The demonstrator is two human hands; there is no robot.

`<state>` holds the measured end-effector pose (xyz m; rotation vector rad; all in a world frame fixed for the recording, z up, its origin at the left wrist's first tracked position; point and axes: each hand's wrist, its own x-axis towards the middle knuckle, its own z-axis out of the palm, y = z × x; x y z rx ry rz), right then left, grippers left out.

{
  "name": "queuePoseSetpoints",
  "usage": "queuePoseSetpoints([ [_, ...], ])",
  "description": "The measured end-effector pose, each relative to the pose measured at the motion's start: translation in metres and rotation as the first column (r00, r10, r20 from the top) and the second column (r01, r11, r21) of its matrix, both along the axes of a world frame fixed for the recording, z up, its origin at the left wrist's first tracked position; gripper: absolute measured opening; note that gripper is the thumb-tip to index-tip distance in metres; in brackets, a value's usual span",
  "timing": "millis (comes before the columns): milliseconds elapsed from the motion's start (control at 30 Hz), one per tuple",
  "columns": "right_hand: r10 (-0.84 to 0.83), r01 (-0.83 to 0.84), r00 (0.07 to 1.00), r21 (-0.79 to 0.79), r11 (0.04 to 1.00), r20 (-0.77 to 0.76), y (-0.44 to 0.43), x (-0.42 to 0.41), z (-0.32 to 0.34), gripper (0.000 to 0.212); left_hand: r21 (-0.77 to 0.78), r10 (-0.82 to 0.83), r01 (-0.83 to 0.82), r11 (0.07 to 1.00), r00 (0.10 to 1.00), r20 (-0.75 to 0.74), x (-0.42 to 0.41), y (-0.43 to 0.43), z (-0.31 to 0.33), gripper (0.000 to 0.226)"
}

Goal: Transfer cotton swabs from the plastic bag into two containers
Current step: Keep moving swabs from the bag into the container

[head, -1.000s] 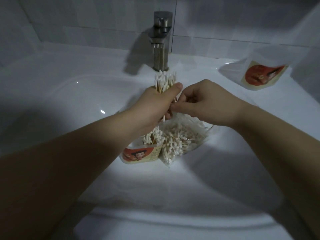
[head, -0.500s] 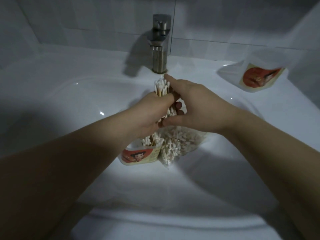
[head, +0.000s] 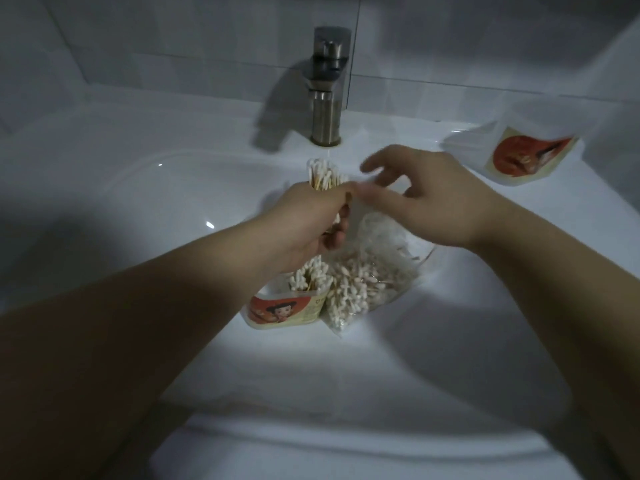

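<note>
Cotton swabs, bundle (head: 323, 174): upright, tips up, over the middle of the sink (head: 138, 202), with the left hand (head: 311, 220) clamped round the sticks. Right hand (head: 426, 202): fingers spread, holding nothing, just beside the bundle. Plastic bag (head: 367, 282): lying in the basin, many swabs inside. Near container (head: 284, 310): touching the bag's left side, part-filled with standing swabs; red cartoon-figure label, lettering unreadable. Second container (head: 526, 157): back right rim of the sink, similar red label, contents not visible. Step, judged: loading a handful. Next move calls for lowering the bundle vertically into the near container.

Upright swab bundle (head: 323, 174) above labelled container (head: 284, 311) beside swab-filled plastic bag (head: 367, 282).
</note>
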<state>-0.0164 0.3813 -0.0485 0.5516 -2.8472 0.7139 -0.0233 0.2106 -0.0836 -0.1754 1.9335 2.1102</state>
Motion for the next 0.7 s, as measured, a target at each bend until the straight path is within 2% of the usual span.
queuePoseSetpoints([
  [67, -0.082, 0.081, 0.997, 0.118, 0.990, 0.007, 0.005, -0.005, 0.003, 0.022, -0.031, 0.017, -0.017, 0.999, 1.000, -0.006, -0.002, -0.002, -0.002, 0.027],
  [133, -0.134, 0.089, 0.975, 0.243, 0.966, 0.176, 0.008, -0.006, 0.000, 0.018, -0.023, -0.007, 0.006, 1.000, 1.000, -0.009, -0.002, -0.002, -0.004, 0.027],
  [200, -0.142, 0.017, 0.931, 0.352, 0.936, 0.335, 0.007, -0.004, -0.005, 0.024, -0.009, -0.042, 0.042, 0.999, 0.999, -0.012, -0.001, -0.001, -0.006, 0.026],
  [233, -0.127, -0.028, 0.922, 0.390, 0.921, 0.366, 0.006, -0.004, -0.009, 0.025, -0.006, -0.056, 0.056, 0.998, 0.998, -0.014, -0.001, 0.000, -0.007, 0.025],
  [333, -0.064, -0.109, 0.932, 0.446, 0.889, 0.357, 0.003, -0.008, -0.019, 0.018, 0.000, -0.078, 0.078, 0.997, 0.997, -0.022, -0.001, 0.002, -0.008, 0.023],
  [433, -0.035, -0.179, 0.908, 0.462, 0.869, 0.417, 0.000, -0.010, -0.027, 0.003, -0.005, -0.090, 0.090, 0.996, 0.996, -0.028, 0.000, 0.002, -0.008, 0.020],
  [567, -0.034, -0.182, 0.924, 0.517, 0.836, 0.381, -0.003, -0.013, -0.029, 0.030, -0.026, -0.120, 0.119, 0.993, 0.992, -0.044, -0.001, 0.001, -0.010, 0.021],
  [700, -0.016, -0.162, 0.947, 0.519, 0.839, 0.321, -0.007, -0.014, -0.031, 0.028, -0.020, -0.181, 0.180, 0.983, 0.981, -0.066, -0.001, 0.000, -0.012, 0.023],
])
